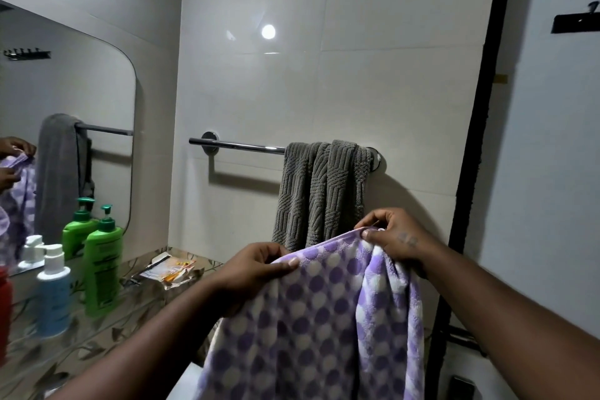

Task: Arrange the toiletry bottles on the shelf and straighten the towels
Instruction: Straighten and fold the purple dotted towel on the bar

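Both of your hands are closed on the top edge of the purple-and-white dotted towel (311, 318). Your left hand (256, 265) pinches the hem between thumb and fingers at the towel's left corner, and your right hand (394, 239) grips the bunched right corner, held higher. The towel hangs down from that edge, spread flat on the left and gathered into folds under your right hand.

Behind your hands, the grey ribbed towel (321, 191) is draped over the right end of the chrome towel bar (237, 146), crumpled into vertical folds; the left part of the bar is bare. Your right hand is just in front of the grey towel's lower edge.

At the left, on the leaf-patterned bench (107, 344) along the mirror (65, 101), stand a green pump bottle (102, 266) and, nearer you, a blue bottle with a white cap (53, 295). An opened paper packet (168, 269) lies at the bench's far corner.
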A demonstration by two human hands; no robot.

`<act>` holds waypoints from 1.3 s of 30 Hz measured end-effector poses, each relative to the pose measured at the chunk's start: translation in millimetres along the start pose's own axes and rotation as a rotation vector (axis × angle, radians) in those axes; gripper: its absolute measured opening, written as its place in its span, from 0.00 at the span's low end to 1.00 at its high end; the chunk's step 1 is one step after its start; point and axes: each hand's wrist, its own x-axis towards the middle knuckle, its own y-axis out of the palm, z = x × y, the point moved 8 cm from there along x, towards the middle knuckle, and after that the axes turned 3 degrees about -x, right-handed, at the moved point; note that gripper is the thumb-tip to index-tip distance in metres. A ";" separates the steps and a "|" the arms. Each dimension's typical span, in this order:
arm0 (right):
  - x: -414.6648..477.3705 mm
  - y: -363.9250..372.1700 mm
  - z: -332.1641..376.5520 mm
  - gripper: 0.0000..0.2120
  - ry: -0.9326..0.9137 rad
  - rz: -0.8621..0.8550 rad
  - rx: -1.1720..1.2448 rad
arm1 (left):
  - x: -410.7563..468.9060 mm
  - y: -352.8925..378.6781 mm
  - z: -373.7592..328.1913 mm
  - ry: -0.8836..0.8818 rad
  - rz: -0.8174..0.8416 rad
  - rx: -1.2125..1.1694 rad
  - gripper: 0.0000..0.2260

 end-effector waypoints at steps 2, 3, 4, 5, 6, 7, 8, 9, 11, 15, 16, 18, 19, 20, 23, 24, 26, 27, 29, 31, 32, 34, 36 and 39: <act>-0.6 3.8 -2.2 0.08 0.043 0.037 -0.044 | 3.3 -1.7 -8.3 0.038 -0.078 -0.005 0.11; -1.0 6.2 -1.8 0.11 0.062 0.064 -0.073 | 5.2 -2.8 -12.6 0.056 -0.120 0.014 0.09; -1.6 9.4 0.7 0.13 0.066 0.102 -0.099 | 6.9 -3.5 -17.3 0.073 -0.154 0.052 0.08; -2.8 14.6 5.7 0.16 0.048 0.155 -0.111 | 9.2 -2.3 -22.2 0.088 -0.172 0.107 0.07; -5.0 22.2 12.7 0.19 0.011 0.224 -0.099 | 11.4 1.3 -27.5 0.103 -0.171 0.167 0.06; -8.6 32.7 21.0 0.21 -0.031 0.299 -0.065 | 13.7 7.4 -33.1 0.120 -0.160 0.227 0.06; -13.1 44.4 29.5 0.23 -0.068 0.365 -0.027 | 15.7 14.3 -39.4 0.142 -0.148 0.285 0.05; -17.2 55.9 37.6 0.25 -0.101 0.416 0.006 | 17.7 21.0 -46.0 0.168 -0.142 0.341 0.04; -22.0 72.4 49.9 0.23 -0.162 0.453 0.049 | 21.6 28.5 -56.6 0.214 -0.166 0.443 0.04; -18.8 70.2 49.5 0.13 -0.179 0.349 -0.019 | 22.6 21.8 -63.3 0.273 -0.257 0.372 0.07; -18.2 67.6 46.4 0.10 -0.171 0.316 -0.048 | 21.6 21.0 -61.3 0.275 -0.261 0.335 0.08; -16.0 60.8 42.3 0.06 -0.153 0.218 -0.085 | 21.6 22.4 -52.0 0.225 -0.207 0.372 0.09; -13.9 54.2 39.2 0.05 -0.132 0.141 -0.101 | 21.1 23.0 -45.1 0.176 -0.161 0.435 0.10; -12.2 45.7 35.7 0.04 -0.107 0.058 -0.117 | 20.3 21.7 -37.5 0.118 -0.122 0.490 0.10; -11.9 34.2 31.3 0.03 -0.078 0.028 -0.137 | 19.4 7.2 -28.6 0.075 -0.144 0.632 0.11; -14.6 40.7 34.8 0.06 -0.107 0.109 -0.135 | 18.8 5.2 -32.9 0.122 -0.181 0.689 0.11; -23.9 62.3 48.1 0.15 -0.191 0.313 -0.060 | 16.5 14.6 -45.2 0.226 -0.185 0.710 0.07; -27.8 72.2 54.9 0.19 -0.220 0.397 -0.016 | 15.4 23.4 -51.2 0.273 -0.159 0.691 0.05; -27.3 81.1 61.3 0.19 -0.244 0.446 -0.014 | 15.0 30.6 -58.7 0.328 -0.191 0.722 0.03; -20.4 72.4 59.2 0.12 -0.231 0.337 -0.096 | 11.8 21.7 -65.7 0.350 -0.316 0.806 0.08; -16.6 64.3 53.7 0.09 -0.204 0.269 -0.117 | 9.8 14.5 -65.9 0.346 -0.343 0.812 0.11; -12.9 47.3 38.8 0.06 -0.127 0.170 -0.118 | 6.8 5.8 -59.8 0.306 -0.258 0.749 0.13; -10.7 29.8 23.1 0.05 -0.063 0.083 -0.117 | 0.9 2.8 -51.6 0.280 -0.121 0.766 0.13; -8.7 13.0 4.0 0.06 0.010 0.024 -0.057 | -11.4 -2.2 -45.9 0.353 -0.036 0.876 0.18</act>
